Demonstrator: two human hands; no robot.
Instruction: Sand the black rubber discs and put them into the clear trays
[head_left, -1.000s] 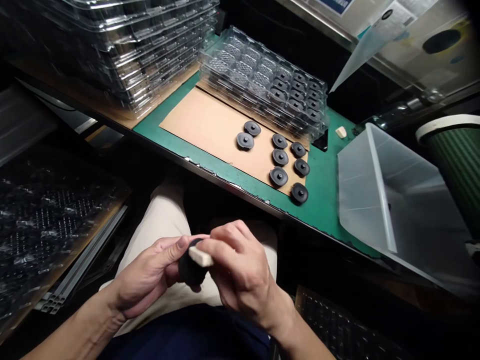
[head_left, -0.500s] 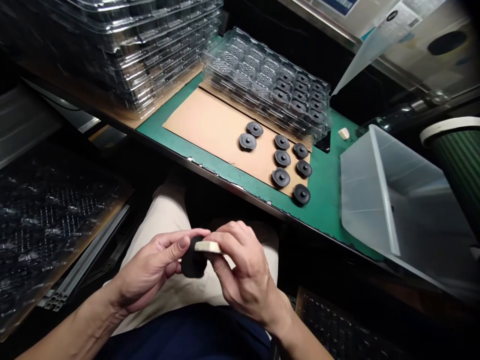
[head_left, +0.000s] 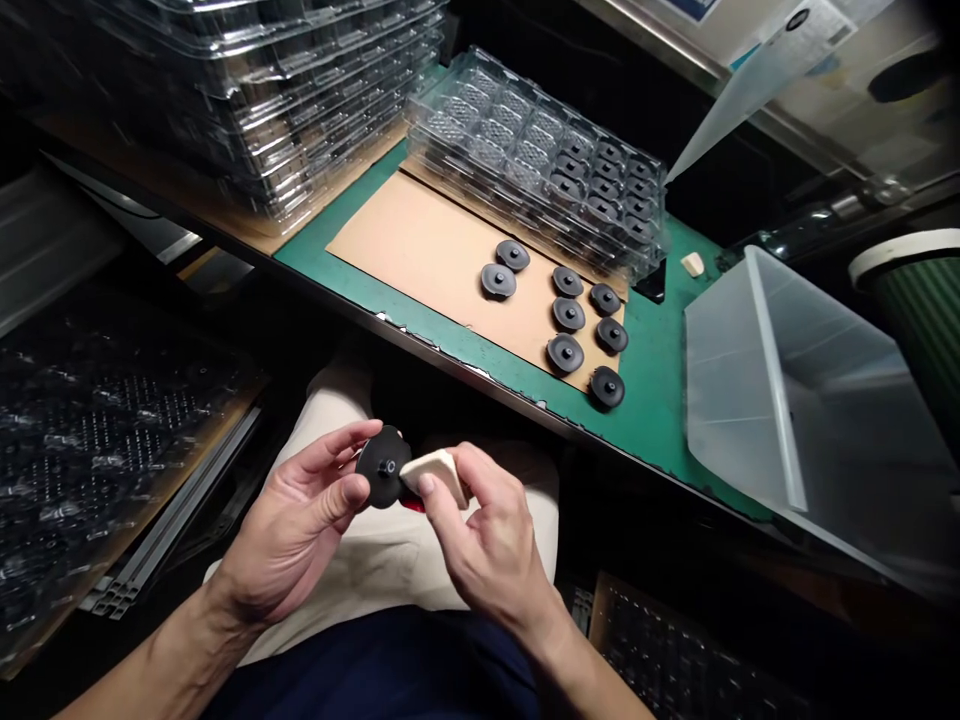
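Above my lap, my left hand [head_left: 300, 515] grips a round black plastic part [head_left: 381, 470] by its edge, its small central post facing up toward me. My right hand [head_left: 491, 525] pinches a cream-coloured block [head_left: 441, 474], like a piece of sponge or eraser, whose tip meets the right edge of the black part. A bit of something red shows beneath the block; what it is I cannot make out. Several similar black parts [head_left: 565, 353] lie post-up on a cardboard sheet [head_left: 420, 230] on the green bench, one partly off the sheet's corner.
Behind the cardboard stands a clear compartment tray [head_left: 517, 130], with black parts in its right side. Stacked clear trays [head_left: 300, 130] rise at the left. A translucent bin [head_left: 724, 380] sits at the right, near another cream block [head_left: 692, 264]. The bench edge [head_left: 450, 365] is chipped.
The black part has been turned from edge-on so its post side faces me, and it has risen slightly. The cream block has tilted, showing its broad face, at the part's right side.
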